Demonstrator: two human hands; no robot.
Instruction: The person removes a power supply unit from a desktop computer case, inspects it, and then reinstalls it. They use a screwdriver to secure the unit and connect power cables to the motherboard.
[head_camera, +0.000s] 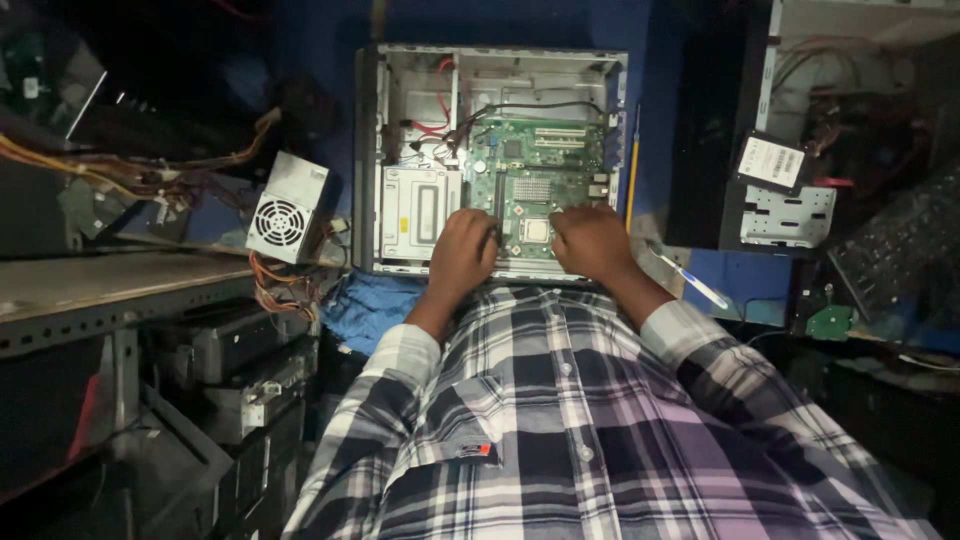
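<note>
Motherboard (530, 180) in open case (372, 150); left hand (464, 252), right hand (592, 242) pressing, grips curled closed, empty.

Plaid shirt (600, 430), white, black, purple checks

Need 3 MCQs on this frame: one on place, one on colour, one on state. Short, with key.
1. Where does the power supply unit lie?
A. left of the open computer case
B. inside the case
C. right of the case

2. What colour is the motherboard?
A. red
B. green
C. white

3. How do the left hand and right hand stand?
A. both raised clear of the case
B. one holds a pen
C. both rest down on the board at the case's near edge

Key: 1 A, its fan grille shows on the bench left of the case. 2 B, the board is green. 3 C, both hands lie on the board beside the processor socket.
</note>
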